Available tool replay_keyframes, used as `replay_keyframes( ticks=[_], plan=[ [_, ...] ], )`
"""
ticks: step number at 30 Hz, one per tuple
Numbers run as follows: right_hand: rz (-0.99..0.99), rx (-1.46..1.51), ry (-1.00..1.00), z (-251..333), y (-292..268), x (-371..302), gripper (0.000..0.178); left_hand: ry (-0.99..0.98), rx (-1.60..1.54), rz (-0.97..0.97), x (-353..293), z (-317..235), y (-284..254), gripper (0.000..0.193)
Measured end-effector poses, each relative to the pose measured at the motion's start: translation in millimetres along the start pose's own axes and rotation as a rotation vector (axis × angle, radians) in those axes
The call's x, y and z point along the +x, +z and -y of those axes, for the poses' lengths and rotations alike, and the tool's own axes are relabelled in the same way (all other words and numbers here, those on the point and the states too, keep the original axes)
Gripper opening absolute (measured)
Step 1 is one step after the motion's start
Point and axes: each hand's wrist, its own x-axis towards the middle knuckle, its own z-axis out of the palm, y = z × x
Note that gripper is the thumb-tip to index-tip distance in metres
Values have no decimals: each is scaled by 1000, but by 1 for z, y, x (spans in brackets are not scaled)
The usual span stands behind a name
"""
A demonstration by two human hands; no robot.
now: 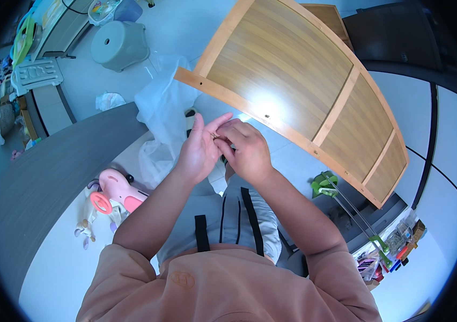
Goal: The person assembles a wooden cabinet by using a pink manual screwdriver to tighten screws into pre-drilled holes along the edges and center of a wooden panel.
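Observation:
My left hand is palm up, its thumb raised and its forefinger stretched out. A few tiny brass-coloured pieces lie on its palm, too small to tell their exact kind. Over them my right hand bends with its fingers pinched together, touching the left palm. Whatever sits between those fingertips is hidden. Just beyond my hands stands a large wooden panel with a pale frame and cross slats. Small dark holes and fittings dot its near rail.
A grey curved surface runs along the left, with clear plastic sheeting beside it. Nearby are a pink ride-on toy and a grey stool. At right, a green-ended rack stands near a pile of small items.

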Motion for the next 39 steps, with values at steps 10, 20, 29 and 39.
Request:
replay_keyframes(
  ticks=[10,20,29,39],
  plan=[
    [32,250,383,7,12,29,15,23,344,-79,9,-28,-40,62],
    [-254,667,757,3,19,46,14,585,1306,-275,69,-46,-70,49],
    [-273,85,392,-1,33,83,12,663,1272,-300,84,-35,-79,22],
    [-193,-274,-157,-12,33,92,15,683,1271,-342,88,-30,-81,19]
  ],
)
